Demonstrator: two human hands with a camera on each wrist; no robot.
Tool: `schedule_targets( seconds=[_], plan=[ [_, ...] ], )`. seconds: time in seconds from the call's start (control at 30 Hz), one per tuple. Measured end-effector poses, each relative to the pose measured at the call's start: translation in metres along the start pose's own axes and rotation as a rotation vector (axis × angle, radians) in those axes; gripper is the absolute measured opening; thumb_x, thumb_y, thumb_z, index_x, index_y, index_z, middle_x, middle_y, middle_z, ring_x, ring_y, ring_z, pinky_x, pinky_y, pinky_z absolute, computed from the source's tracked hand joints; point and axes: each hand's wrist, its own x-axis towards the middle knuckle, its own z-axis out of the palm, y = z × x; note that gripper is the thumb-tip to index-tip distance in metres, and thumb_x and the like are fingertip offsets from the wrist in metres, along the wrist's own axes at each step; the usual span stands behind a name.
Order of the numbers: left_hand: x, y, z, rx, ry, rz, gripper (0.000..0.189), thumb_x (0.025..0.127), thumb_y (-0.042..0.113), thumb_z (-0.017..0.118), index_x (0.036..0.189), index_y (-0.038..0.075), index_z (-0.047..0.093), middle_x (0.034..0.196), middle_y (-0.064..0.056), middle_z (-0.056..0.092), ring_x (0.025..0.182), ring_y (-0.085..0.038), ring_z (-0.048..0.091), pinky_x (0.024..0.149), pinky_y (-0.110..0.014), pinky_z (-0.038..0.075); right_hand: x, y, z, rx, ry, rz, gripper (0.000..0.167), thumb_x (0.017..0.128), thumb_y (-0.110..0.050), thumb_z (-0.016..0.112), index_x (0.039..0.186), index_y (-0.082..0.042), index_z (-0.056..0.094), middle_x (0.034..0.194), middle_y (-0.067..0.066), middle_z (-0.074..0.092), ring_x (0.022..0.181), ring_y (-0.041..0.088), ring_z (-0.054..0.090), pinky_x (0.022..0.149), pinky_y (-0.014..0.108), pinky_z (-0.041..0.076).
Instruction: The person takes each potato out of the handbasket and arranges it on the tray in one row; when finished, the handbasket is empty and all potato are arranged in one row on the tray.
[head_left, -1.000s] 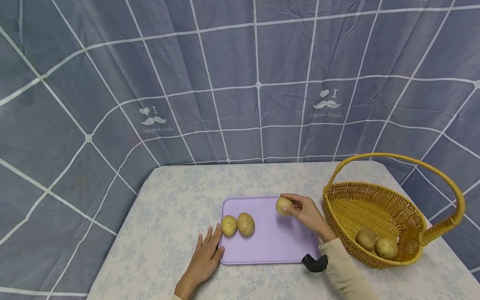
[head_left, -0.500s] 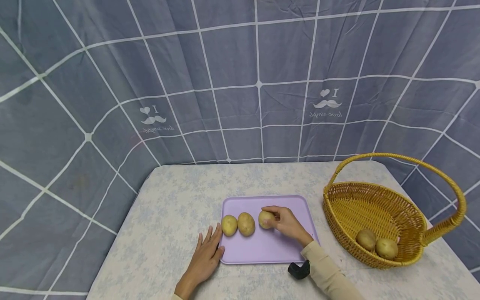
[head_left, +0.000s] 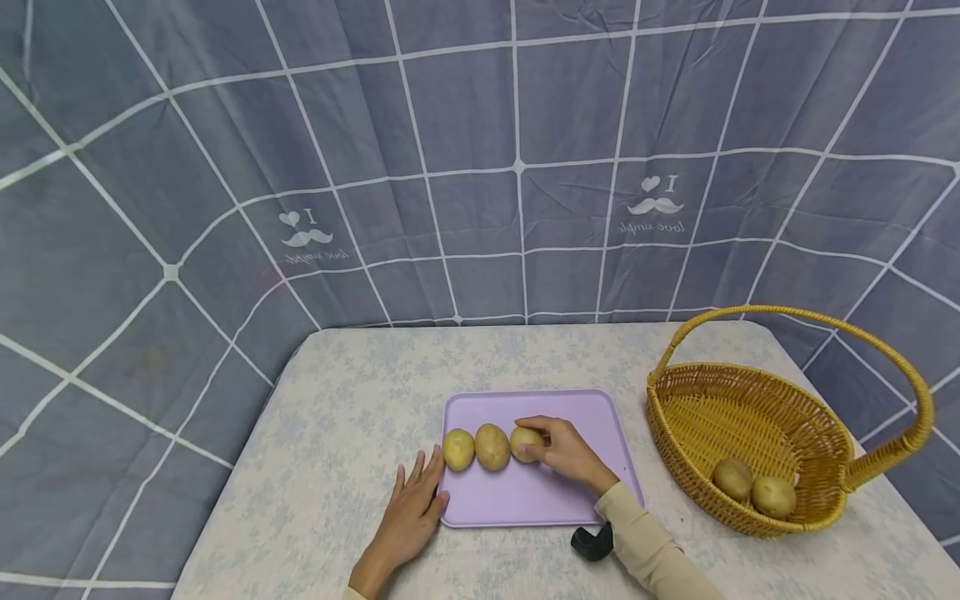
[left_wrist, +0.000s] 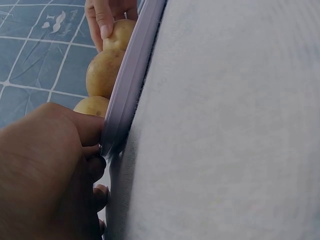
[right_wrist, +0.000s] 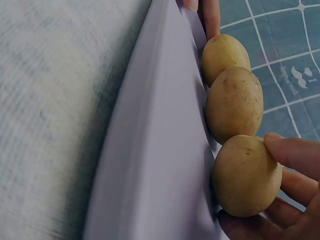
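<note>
Three potatoes sit in a row on the left half of a lilac tray point(head_left: 525, 508). My right hand point(head_left: 566, 450) holds the rightmost potato point(head_left: 525, 444) between thumb and fingers, down at the tray. That potato point(right_wrist: 247, 175) appears to touch the middle potato point(right_wrist: 235, 105) in the right wrist view. The middle potato point(head_left: 492, 447) lies beside the left potato point(head_left: 458, 450). My left hand point(head_left: 408, 508) rests at the tray's left edge with its fingers extended, the thumb touching the rim in the left wrist view.
To the right of the tray stands a wicker basket point(head_left: 675, 467) with a tall arched handle point(head_left: 810, 312). Two potatoes point(head_left: 752, 487) lie inside it. A patterned cloth point(head_left: 360, 392) covers the table, and a blue-grey curtain point(head_left: 465, 217) hangs behind and at the sides.
My right hand has carried its potato leftward and down across the tray, up to the middle potato. My left hand and the other potatoes have stayed in place.
</note>
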Motion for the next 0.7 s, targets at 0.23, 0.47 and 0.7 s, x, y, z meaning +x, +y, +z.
schedule_targets(
  seconds=[0.23, 0.47, 0.7],
  plan=[
    [-0.0008, -0.0006, -0.0001, -0.002, 0.008, 0.010, 0.056, 0.102, 0.024, 0.045, 0.150, 0.003, 0.025, 0.157, -0.009, 0.024, 0.146, -0.035, 0.012, 0.115, -0.058, -0.002, 0.0006, -0.0017, -0.0003, -0.038, -0.019, -0.007, 0.044, 0.089, -0.019, 0.069, 0.127, 0.002, 0.060, 0.124, 0.016, 0.062, 0.108, 0.025, 0.060, 0.087, 0.031, 0.051],
    [-0.0013, -0.0014, 0.0005, -0.002, 0.015, 0.013, 0.056, 0.102, 0.024, 0.045, 0.150, 0.003, 0.025, 0.156, -0.009, 0.024, 0.146, -0.034, 0.012, 0.116, -0.057, -0.002, 0.0020, -0.0041, -0.0012, -0.023, -0.023, -0.004, 0.044, 0.087, -0.017, 0.070, 0.127, -0.001, 0.060, 0.125, 0.015, 0.062, 0.106, 0.022, 0.059, 0.085, 0.028, 0.049],
    [0.0001, -0.0007, 0.0001, -0.004, 0.001, -0.008, 0.057, 0.102, 0.024, 0.045, 0.151, 0.005, 0.023, 0.157, -0.006, 0.022, 0.147, -0.030, 0.010, 0.116, -0.055, -0.003, 0.0008, -0.0082, -0.0086, 0.003, -0.033, -0.040, 0.044, 0.089, -0.017, 0.068, 0.128, 0.002, 0.058, 0.126, 0.019, 0.061, 0.112, 0.031, 0.058, 0.093, 0.042, 0.049]
  ],
)
